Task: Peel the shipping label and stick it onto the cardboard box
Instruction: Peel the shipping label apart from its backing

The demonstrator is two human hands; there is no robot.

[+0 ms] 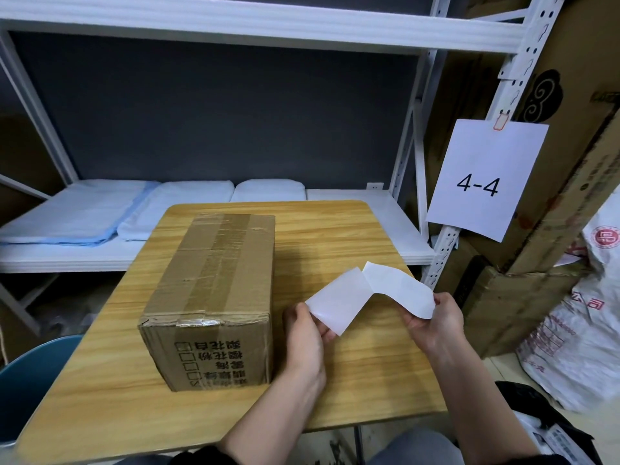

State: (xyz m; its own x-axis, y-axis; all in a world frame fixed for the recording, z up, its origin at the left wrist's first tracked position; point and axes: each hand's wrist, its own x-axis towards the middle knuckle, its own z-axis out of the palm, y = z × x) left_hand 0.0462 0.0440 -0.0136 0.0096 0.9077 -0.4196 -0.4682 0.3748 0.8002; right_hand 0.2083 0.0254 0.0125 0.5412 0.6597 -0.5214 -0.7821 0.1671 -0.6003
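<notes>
A taped brown cardboard box [214, 297] stands on the left half of a small wooden table [335, 236], printed characters on its near face. To its right, above the table, I hold a white shipping label split into two sheets that still meet at the top. My left hand [307, 333] pinches the lower corner of the left sheet [342, 300]. My right hand [432, 322] grips the far end of the right sheet [399, 286], which curls downward. Which sheet is the backing cannot be told.
White metal shelving [402, 229] stands behind the table with folded white and blue cloths [100, 213]. A paper sign reading 4-4 [483, 179] hangs on the right post. Large cardboard boxes [536, 297] and a white printed sack [577, 347] crowd the right. A blue chair [30, 380] sits at lower left.
</notes>
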